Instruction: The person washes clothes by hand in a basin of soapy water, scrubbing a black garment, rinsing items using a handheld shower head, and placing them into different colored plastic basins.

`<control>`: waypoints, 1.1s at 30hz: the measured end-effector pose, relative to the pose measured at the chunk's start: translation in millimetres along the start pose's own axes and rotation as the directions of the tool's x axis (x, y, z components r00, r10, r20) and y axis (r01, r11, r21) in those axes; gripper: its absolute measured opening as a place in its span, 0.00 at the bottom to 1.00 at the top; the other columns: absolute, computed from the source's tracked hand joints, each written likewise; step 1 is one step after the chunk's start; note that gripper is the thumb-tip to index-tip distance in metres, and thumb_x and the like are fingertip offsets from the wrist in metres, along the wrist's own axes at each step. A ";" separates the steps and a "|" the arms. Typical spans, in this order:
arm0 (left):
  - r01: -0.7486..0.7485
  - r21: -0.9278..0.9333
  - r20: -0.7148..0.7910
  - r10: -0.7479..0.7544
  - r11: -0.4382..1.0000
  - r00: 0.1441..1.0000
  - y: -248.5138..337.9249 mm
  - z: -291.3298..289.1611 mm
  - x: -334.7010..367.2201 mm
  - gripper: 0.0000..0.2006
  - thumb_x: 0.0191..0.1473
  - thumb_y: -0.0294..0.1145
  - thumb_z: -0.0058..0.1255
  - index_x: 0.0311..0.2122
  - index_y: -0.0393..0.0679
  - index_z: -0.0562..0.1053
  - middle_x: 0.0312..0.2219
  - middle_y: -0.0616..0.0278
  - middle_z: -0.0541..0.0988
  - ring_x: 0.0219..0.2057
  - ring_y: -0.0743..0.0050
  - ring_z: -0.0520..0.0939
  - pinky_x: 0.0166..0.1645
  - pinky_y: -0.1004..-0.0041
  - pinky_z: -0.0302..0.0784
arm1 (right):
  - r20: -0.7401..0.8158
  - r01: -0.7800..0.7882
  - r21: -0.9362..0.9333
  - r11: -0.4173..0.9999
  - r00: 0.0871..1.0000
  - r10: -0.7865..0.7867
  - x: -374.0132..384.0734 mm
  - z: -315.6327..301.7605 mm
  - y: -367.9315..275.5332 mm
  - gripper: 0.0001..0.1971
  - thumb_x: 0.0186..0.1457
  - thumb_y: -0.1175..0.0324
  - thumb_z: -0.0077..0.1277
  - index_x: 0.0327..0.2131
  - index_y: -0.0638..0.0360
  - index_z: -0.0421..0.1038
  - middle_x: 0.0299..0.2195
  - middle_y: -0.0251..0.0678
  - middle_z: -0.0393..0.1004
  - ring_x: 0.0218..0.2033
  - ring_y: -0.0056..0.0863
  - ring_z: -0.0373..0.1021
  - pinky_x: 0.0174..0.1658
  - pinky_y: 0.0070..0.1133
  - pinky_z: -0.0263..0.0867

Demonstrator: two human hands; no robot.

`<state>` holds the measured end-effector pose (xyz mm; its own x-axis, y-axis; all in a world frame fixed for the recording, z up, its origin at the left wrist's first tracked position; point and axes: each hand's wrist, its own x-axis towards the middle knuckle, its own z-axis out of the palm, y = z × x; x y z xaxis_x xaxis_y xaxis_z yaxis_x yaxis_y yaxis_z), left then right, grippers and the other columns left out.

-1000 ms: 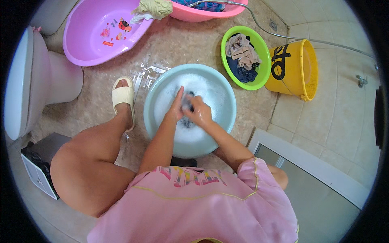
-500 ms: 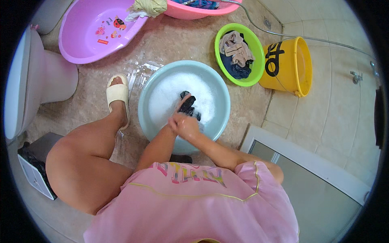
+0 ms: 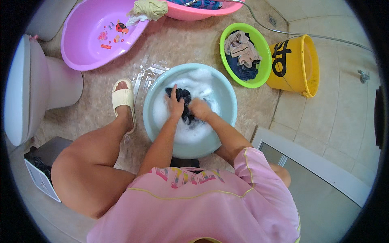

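Your right hand (image 3: 200, 108) is off your left wrist now, shifted farther forward and to the right, and your left hand (image 3: 176, 103) is back over the dark cloth (image 3: 185, 95). Cloth sits bunched in the middle of the blue basin (image 3: 231, 109), among white suds (image 3: 200, 81), partly under your left fingers and running near toward your right hand. Your left hand lies on it, fingers partly spread, one pointing far; can't tell if it grips. Your right hand is curled up, knuckles showing, against the right side of the cloth; can't tell if any fabric is inside the fist.

Far right of you: green basin (image 3: 265, 50) with beige and dark clothes (image 3: 243, 50), yellow bucket (image 3: 289, 67) just beside it, standing by the wall. Far left: purple tub (image 3: 85, 40), pale green cloth (image 3: 150, 9) over its right edge, next to a pink tub (image 3: 194, 13). Your left foot wears a cream slipper (image 3: 122, 97), left of the blue basin. Toilet (image 3: 18, 89) at far left.
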<state>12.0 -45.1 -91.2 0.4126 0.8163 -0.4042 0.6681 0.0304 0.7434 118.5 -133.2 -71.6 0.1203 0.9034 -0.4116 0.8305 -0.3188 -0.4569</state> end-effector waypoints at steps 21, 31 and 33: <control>0.748 -0.660 0.746 0.050 -0.072 0.664 12.0 35.8 -17.0 0.19 0.48 0.48 0.41 0.39 0.46 0.67 0.35 0.61 0.71 0.37 0.71 0.71 0.42 0.68 0.67 | -0.449 -0.310 0.350 0.884 0.773 0.448 -34.2 -33.6 -72.5 0.11 0.40 0.60 0.47 0.20 0.58 0.69 0.21 0.46 0.70 0.22 0.45 0.67 0.28 0.33 0.63; 0.643 -0.715 0.565 -0.314 0.276 0.763 16.4 -6.7 8.7 0.31 0.48 0.57 0.33 0.47 0.40 0.62 0.43 0.54 0.67 0.45 0.63 0.68 0.50 0.67 0.60 | -0.316 -0.497 0.648 0.577 0.514 0.797 8.1 -22.3 15.9 0.18 0.45 0.57 0.45 0.25 0.67 0.66 0.24 0.50 0.69 0.27 0.47 0.66 0.32 0.32 0.61; 0.513 -0.689 0.357 -0.377 0.512 0.855 7.3 -5.6 16.1 0.32 0.48 0.57 0.34 0.49 0.38 0.59 0.45 0.51 0.65 0.47 0.60 0.65 0.52 0.68 0.57 | -0.460 -0.424 0.351 0.835 0.699 0.548 5.3 1.1 8.6 0.15 0.43 0.61 0.44 0.30 0.65 0.63 0.29 0.48 0.67 0.32 0.45 0.64 0.34 0.32 0.60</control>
<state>20.0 -28.6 -89.3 0.3222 0.4802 -0.8158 0.1276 0.8319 0.5401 125.7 -131.5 -78.6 0.7894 0.5884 -0.1749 0.4515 -0.7496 -0.4841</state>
